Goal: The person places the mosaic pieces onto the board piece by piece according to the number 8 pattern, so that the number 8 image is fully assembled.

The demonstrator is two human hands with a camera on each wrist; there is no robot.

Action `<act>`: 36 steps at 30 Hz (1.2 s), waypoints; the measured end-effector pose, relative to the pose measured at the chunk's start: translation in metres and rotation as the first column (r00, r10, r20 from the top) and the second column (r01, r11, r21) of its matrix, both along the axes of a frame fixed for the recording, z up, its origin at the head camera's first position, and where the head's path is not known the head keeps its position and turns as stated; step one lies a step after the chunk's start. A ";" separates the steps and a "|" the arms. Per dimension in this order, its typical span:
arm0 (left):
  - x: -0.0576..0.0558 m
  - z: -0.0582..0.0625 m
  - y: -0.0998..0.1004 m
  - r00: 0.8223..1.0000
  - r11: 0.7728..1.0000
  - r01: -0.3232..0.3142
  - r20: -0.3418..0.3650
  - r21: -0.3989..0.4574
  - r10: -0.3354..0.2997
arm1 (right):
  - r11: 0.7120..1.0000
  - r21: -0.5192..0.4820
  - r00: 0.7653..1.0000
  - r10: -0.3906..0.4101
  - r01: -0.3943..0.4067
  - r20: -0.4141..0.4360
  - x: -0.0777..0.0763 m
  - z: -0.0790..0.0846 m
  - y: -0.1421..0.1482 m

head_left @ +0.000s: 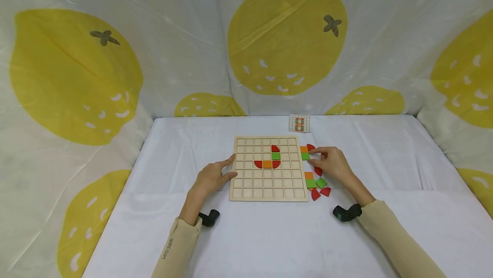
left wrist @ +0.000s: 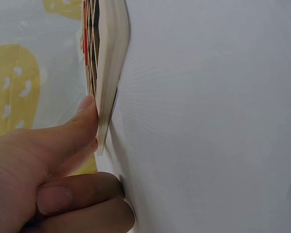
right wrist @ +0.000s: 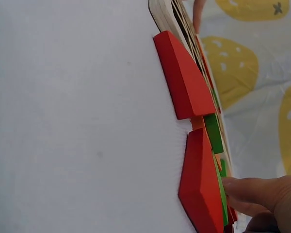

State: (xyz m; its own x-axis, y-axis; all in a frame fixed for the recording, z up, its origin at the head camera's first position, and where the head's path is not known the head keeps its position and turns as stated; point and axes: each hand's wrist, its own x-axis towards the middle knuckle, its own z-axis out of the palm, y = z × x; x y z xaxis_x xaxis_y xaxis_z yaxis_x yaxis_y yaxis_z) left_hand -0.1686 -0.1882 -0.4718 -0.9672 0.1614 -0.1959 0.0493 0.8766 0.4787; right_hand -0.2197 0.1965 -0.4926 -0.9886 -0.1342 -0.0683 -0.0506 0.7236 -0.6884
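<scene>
A square wooden grid board [head_left: 246, 190] lies on the white table. In its cells is a set of red, green and orange pieces, among them a green square [head_left: 276, 156] and an orange square [head_left: 267, 164]. My left hand [head_left: 209, 177] touches the board's left edge with thumb and forefinger spread; other fingers are bent in the left wrist view. Beside the board's right edge, my right hand [head_left: 332, 163] has thumb and forefinger apart, tips right at a green square tile [head_left: 305, 156] and an orange tile [head_left: 304, 149]. A red quarter-circle piece [head_left: 311, 146] lies just beyond the forefinger.
More loose pieces lie right of the board: a red piece [head_left: 318, 171], a green tile [head_left: 321, 182], an orange tile [head_left: 309, 175] and red quarter-circles [head_left: 325, 191]. A pattern card [head_left: 299, 123] lies behind the board. Lemon-printed cloth [head_left: 192, 55] hangs at the back.
</scene>
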 end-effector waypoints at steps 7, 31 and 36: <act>0.000 0.000 0.000 1.000 1.000 0.002 0.002 0.012 -0.003 | 1.000 -0.009 1.000 -0.015 0.016 0.014 0.001 0.000 -0.001; -0.001 0.000 0.000 1.000 1.000 0.003 0.000 -0.003 -0.003 | 1.000 -0.030 1.000 0.004 -0.004 0.003 0.005 -0.003 0.001; -0.001 0.000 0.000 1.000 1.000 0.008 -0.008 -0.008 -0.008 | 0.999 -0.045 1.000 -0.006 0.005 -0.023 0.005 -0.002 0.001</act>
State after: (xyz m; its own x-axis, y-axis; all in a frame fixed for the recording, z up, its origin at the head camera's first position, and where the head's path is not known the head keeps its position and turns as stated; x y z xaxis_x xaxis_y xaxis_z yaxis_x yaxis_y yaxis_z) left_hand -0.1697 -0.1883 -0.4719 -0.9673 0.1679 -0.1899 0.0602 0.8798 0.4716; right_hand -0.2143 0.1979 -0.4949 -0.9906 -0.1313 -0.0394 -0.0631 0.6919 -0.7192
